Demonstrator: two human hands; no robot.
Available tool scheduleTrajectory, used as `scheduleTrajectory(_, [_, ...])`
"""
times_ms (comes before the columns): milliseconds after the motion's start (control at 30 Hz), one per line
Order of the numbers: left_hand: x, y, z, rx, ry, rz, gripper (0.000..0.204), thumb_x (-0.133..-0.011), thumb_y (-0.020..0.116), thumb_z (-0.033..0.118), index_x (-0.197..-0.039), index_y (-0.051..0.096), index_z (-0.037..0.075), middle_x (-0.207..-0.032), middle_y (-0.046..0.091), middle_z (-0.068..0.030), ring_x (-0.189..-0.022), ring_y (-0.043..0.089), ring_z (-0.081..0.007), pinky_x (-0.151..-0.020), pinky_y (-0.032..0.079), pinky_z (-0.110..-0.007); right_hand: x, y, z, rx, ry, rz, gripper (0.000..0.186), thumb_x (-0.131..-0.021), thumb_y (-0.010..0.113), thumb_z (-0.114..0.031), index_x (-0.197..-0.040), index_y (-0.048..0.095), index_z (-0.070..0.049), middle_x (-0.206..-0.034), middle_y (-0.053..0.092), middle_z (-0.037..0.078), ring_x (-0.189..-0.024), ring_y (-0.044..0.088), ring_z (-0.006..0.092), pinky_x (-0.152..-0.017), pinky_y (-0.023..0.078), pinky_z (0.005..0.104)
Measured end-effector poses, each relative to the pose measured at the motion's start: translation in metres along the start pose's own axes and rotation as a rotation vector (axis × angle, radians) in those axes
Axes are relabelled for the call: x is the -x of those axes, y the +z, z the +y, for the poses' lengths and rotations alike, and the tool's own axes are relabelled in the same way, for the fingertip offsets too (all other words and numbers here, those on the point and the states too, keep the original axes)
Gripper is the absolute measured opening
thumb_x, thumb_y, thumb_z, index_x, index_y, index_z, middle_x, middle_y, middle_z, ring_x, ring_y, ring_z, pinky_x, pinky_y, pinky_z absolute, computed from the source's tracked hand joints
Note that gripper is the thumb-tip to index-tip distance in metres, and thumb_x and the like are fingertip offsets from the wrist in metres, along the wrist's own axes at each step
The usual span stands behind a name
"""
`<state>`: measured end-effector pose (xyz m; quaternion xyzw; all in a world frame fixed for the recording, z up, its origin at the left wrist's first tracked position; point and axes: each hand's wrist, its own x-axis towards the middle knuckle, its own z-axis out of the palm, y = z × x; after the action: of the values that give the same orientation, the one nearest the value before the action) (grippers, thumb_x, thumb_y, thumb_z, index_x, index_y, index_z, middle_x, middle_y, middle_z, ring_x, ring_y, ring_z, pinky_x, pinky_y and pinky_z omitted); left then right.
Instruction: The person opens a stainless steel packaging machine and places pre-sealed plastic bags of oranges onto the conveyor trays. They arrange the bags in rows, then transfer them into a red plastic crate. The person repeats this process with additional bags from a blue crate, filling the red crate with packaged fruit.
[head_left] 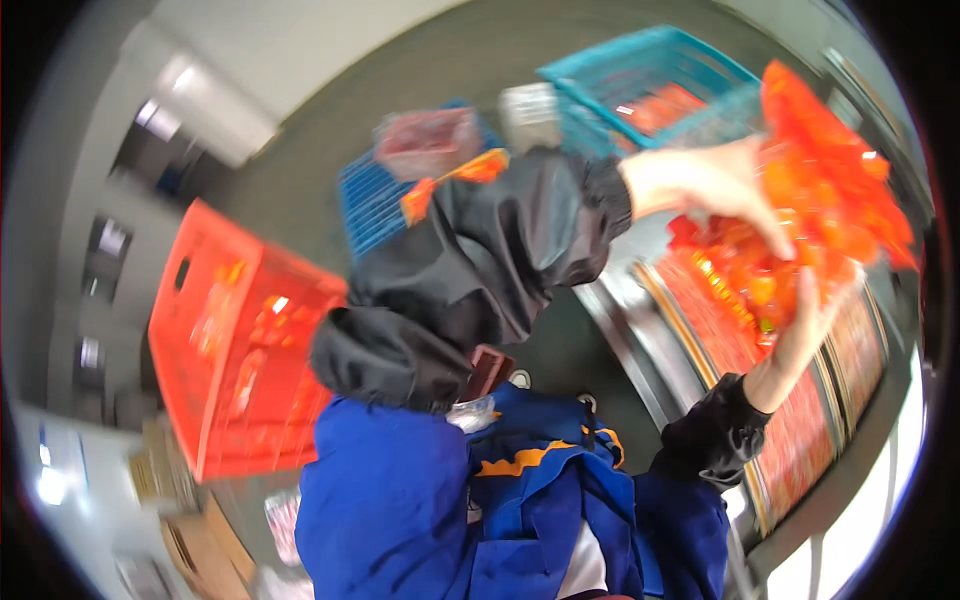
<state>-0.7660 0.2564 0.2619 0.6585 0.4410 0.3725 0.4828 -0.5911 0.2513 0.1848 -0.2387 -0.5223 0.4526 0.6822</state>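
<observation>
At the right, my left hand [725, 185] reaches across with its fingers curved over the upper side of a shiny orange-red plastic bag [835, 190]. My right hand [815, 315] presses on the same bag from below, its thumb and fingers partly hidden by it. Rounded orange lumps show through the film, but what they are cannot be made out. The bag is raised over a machine bed [700, 310] with red, patterned strips and metal rails. Black sleeve covers are on both my forearms.
A teal crate [650, 65] with an orange-red package stands beyond my left hand. At the left is a red crate [225, 430] with orange packages. A blue grid pallet [370, 205] carries a reddish bag [428, 142]. Cardboard boxes [205, 550] lie lower left.
</observation>
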Motion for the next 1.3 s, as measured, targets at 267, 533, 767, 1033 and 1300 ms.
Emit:
scheduleTrajectory(267, [0.209, -0.079, 0.136, -0.625, -0.186, 0.928, 0.042, -0.072, 0.073, 0.024, -0.108, 0.061, 0.005, -0.084, 0.067, -0.0056, -0.067, 0.062, -0.0109, -0.06, 0.049, -0.021, 0.002, 0.251, 0.017, -0.646, 0.184, -0.561, 0.048, -0.09, 0.053, -0.03, -0.13, 0.043, -0.005, -0.117, 0.057, 0.007, -0.106, 0.055, 0.0191, -0.085, 0.046, 0.0342])
scheduleTrajectory(533, [0.483, -0.089, 0.136, -0.06, -0.091, 1.751, 0.031, -0.082, 0.065, 0.016, -0.109, 0.057, 0.004, -0.101, 0.064, -0.0068, -0.089, 0.064, -0.0154, -0.073, 0.056, -0.032, 0.105, 0.359, 0.005, -0.824, 0.162, -1.337, 0.06, -0.084, 0.058, -0.003, -0.138, 0.034, -0.007, -0.14, 0.038, 0.008, -0.124, 0.042, 0.0209, -0.098, 0.039, 0.0342])
scheduleTrajectory(767, [0.505, -0.076, 0.007, 0.126, -1.121, 1.446, 0.03, -0.088, 0.054, 0.032, -0.104, 0.06, 0.008, -0.082, 0.06, 0.0001, -0.065, 0.055, -0.0075, -0.055, 0.045, -0.026, 0.086, 0.276, 0.11, -0.39, 0.41, -1.264, 0.046, -0.088, 0.055, -0.013, -0.131, 0.044, -0.001, -0.136, 0.044, 0.012, -0.124, 0.043, 0.0248, -0.098, 0.04, 0.0376])
scheduleTrajectory(1033, [0.401, -0.127, 0.11, -0.618, -1.638, 0.685, 0.034, -0.092, 0.051, 0.018, -0.117, 0.053, -0.004, -0.092, 0.064, -0.0105, -0.073, 0.065, -0.0183, -0.066, 0.052, -0.031, 0.06, 0.148, 0.146, -0.071, 0.729, -0.981, 0.04, -0.092, 0.052, -0.017, -0.129, 0.047, -0.001, -0.131, 0.048, 0.01, -0.12, 0.047, 0.0199, -0.096, 0.041, 0.0335])
scheduleTrajectory(1300, [0.274, -0.203, 0.11, -1.173, -0.859, 0.598, 0.039, -0.096, 0.046, 0.031, -0.118, 0.055, 0.001, -0.072, 0.057, -0.0023, -0.068, 0.054, -0.0096, -0.065, 0.043, -0.024, -0.031, -0.012, 0.239, 0.723, 0.415, -0.561, 0.037, -0.088, 0.059, -0.017, -0.121, 0.053, -0.002, -0.111, 0.056, 0.014, -0.101, 0.052, 0.0212, -0.089, 0.042, 0.034])
